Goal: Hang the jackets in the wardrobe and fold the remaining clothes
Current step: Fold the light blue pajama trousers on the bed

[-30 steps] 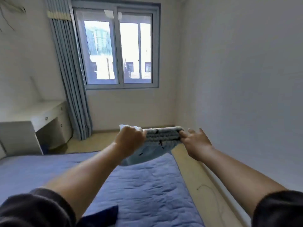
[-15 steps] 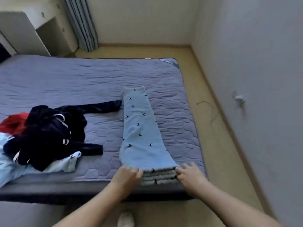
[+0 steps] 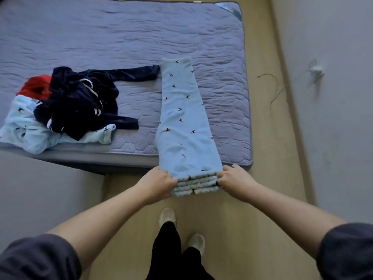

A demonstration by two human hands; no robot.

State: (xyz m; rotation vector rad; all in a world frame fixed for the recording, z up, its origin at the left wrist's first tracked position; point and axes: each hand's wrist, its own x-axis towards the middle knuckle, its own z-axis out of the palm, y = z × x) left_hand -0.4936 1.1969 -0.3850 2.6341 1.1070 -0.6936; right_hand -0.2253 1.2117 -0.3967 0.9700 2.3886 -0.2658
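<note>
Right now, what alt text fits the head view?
The left hand and right hand grip the near end of folded blue trousers laid along a bed. A heap of dark and blue clothes lies to their left.

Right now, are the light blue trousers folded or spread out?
Folded: light blue trousers lie as one narrow strip on the mattress; stacked layers show at the near end between left hand and right hand.
</note>
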